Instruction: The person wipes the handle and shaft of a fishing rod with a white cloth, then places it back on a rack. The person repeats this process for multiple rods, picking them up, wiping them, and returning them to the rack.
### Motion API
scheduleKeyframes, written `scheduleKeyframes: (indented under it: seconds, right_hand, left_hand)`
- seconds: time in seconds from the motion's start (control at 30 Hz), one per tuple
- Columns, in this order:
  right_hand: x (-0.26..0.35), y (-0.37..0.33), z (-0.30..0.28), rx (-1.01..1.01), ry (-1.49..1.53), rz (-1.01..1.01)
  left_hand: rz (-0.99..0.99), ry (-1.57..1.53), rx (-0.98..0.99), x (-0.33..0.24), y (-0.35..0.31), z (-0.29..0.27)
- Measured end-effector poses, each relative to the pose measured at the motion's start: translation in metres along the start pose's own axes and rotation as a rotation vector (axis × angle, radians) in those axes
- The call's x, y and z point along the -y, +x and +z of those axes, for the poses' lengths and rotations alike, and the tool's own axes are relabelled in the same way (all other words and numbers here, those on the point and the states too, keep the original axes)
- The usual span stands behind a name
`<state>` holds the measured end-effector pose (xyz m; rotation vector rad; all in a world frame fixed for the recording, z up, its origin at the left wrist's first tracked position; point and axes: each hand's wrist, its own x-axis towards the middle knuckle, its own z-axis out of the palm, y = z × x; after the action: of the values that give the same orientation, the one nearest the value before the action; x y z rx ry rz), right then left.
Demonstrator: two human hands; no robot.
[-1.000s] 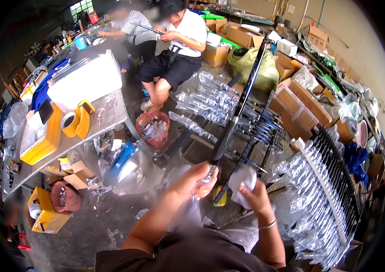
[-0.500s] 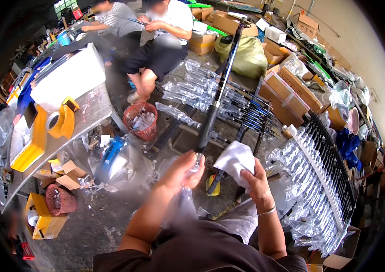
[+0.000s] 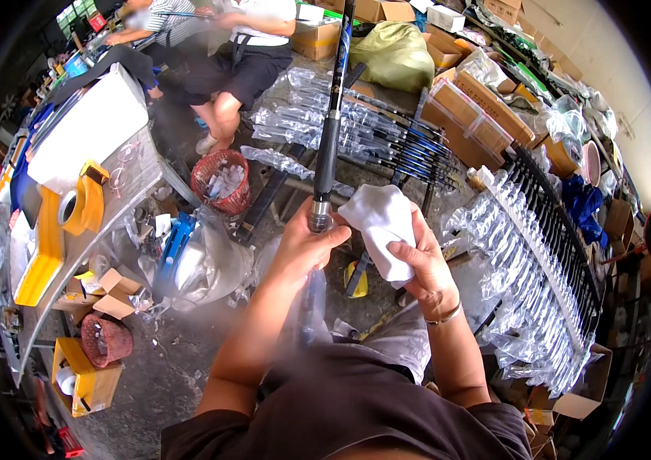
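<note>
My left hand [image 3: 306,242] is wrapped round a fishing rod [image 3: 327,157], close to a silver metal fitting at the lower end of its black foam grip. The rod stands nearly upright in front of me, its upper part running out of the picture at the top. Below the hand, a part in clear plastic hangs toward my lap. My right hand [image 3: 422,263] pinches a folded white cloth [image 3: 381,222], thumb on the front. The cloth lies just right of the rod's fitting, near my left fingertips; whether it touches the rod I cannot tell.
Plastic-wrapped rods [image 3: 295,123] lie on a low rack ahead; more wrapped rods [image 3: 509,284] lean at right. A red basket [image 3: 202,192] stands on the floor. Left is a table [image 3: 137,172] with yellow tape. Two people sit at the back near cartons [image 3: 459,115].
The rod has swung more upright. My right hand has brought the cloth left, closer to the rod and my left hand. The whole view has shifted a little.
</note>
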<state>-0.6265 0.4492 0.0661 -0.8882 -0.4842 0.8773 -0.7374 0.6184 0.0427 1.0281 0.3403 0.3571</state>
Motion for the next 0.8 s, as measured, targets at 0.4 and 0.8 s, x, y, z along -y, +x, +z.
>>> scheduleKeyframes:
  seconds: [0.4, 0.8]
  right_hand:
    - [-0.016, -0.001, -0.047, -0.184, -0.697, 0.087]
    - [-0.042, -0.005, -0.005, -0.187, -0.722, -0.142]
  left_hand:
    - [0.011, 0.004, 0.027, -0.025, 0.002, 0.020]
    - [0.052, 0.060, 0.006, -0.012, 0.004, 0.033]
